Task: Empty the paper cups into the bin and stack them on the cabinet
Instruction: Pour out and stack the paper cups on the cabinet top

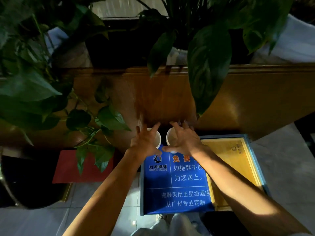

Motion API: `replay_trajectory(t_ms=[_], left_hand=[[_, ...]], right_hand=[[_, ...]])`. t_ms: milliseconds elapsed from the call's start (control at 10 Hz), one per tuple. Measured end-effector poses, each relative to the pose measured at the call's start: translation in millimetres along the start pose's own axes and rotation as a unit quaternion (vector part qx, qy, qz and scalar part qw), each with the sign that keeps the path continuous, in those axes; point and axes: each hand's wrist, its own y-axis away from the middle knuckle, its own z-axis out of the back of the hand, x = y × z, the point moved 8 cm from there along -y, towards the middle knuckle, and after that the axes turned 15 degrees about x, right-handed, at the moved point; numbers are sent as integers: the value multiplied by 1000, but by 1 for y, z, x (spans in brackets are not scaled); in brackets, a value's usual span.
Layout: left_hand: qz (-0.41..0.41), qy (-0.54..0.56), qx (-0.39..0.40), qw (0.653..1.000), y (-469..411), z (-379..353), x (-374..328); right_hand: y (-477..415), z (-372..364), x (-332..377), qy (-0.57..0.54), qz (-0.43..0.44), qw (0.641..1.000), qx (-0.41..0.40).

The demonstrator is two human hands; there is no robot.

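Bottom centre: my knees, pale trousers, above grey floor tiles. Both bare forearms reach up toward mid-frame. Under them a blue box with a blue sign panel carrying white Chinese print (orange characters at the top) and a yellow wooden inside on the right. Lower left: red mat, dark round planter.

Centre: my left hand with fingers spread wide over the left paper cup, thumb down at its near side; cannot tell if it grips or only touches. My right hand the same, fingers splayed over the right paper cup, thumb near its lower rim; grip unclear (motion blur). Cups upright, side by side, a small gap between, at the far end of the blue panel. Right cup holds something pale brownish.

Beyond: brown wooden cabinet across the middle. Upper frame: big green leaves hanging over it, more foliage left.
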Motion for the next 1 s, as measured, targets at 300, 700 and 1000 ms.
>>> replay_trajectory(t_ms=[300,700,1000], left_hand=[[-36,0,-31,999,13,19,-6],[-21,-38,-21,999,6,15,-11],[22,-101,2,995,14,-7,-13]], right_hand=[[13,19,14,42,33,999,-6],[1,16,18,58,16,998,12],[35,-5,-4,-49,31,998,16]])
